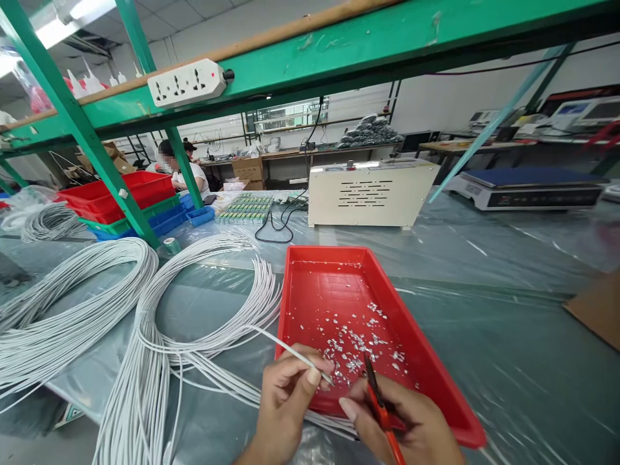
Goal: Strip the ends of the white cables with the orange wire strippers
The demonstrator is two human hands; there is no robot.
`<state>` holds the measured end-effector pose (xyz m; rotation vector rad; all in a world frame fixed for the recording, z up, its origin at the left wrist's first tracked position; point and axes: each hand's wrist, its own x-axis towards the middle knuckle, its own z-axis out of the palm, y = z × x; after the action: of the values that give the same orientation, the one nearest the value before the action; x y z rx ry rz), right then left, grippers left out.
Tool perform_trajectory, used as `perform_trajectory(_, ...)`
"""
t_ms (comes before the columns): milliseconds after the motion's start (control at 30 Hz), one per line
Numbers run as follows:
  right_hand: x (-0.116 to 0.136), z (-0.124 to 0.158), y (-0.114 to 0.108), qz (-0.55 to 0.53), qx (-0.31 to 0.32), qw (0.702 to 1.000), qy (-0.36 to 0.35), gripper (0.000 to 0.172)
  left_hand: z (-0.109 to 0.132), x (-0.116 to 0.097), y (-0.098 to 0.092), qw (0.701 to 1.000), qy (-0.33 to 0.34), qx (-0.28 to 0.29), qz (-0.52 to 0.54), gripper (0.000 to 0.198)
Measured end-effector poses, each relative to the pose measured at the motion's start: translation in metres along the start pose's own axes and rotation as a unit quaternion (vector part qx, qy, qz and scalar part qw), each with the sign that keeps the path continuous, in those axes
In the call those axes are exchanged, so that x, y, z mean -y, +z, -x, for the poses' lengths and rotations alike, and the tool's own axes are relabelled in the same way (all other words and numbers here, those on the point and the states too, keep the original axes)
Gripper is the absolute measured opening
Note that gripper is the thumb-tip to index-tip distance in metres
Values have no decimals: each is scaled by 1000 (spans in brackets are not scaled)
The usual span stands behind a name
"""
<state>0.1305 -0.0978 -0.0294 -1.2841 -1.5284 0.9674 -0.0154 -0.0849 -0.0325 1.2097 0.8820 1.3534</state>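
My left hand pinches the end of a thin white cable over the near edge of a red tray. My right hand grips a small red-handled cutting tool whose dark tip points up toward the cable end. Several small white and silvery scraps lie scattered on the tray floor. The held cable runs left into a large loop of white cables on the plastic-covered table.
A second white cable coil lies at left. A cream metal box stands behind the tray, a scale at right, cardboard at far right. Stacked red, green and blue bins sit by green shelf posts. A person sits far back.
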Motion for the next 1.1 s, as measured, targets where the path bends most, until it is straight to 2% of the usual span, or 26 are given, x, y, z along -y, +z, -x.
perform_trajectory(100, -1, -3, 0, -35, -17, 999, 3, 22, 2, 0, 2, 998, 24, 2, -53, 17)
perform_trajectory(267, -5, -3, 1, -22, -21, 1000, -5, 16, 4, 1, 3, 997, 35, 7, -73, 18)
perform_trajectory(533, -6, -4, 0, 55, -29, 997, -36, 17, 4, 3, 6, 995, 47, 15, -91, 18)
perform_trajectory(633, -9, -2, 1, 95, -53, 991, -73, 13, 4, 3, 5, 991, 70, 17, -111, 20)
perform_trajectory(767, -15, -1, 0, 179, -90, 967, -156, 14, 5, 5, 5, 981, 117, 15, -152, 25)
perform_trajectory(900, -21, -3, -5, 186, -89, 946, -250, 4, 6, 10, 6, 968, 189, 25, -161, 32)
perform_trajectory(933, -22, -3, -6, 182, -87, 943, -265, 7, 6, 11, 7, 967, 198, 18, -161, 32)
perform_trajectory(1000, -24, -3, -8, 184, -84, 939, -278, 13, 6, 11, 9, 968, 191, -7, -163, 28)
perform_trajectory(1100, -25, -2, -8, 193, -83, 938, -277, 15, 6, 9, 12, 974, 146, -37, -167, 20)
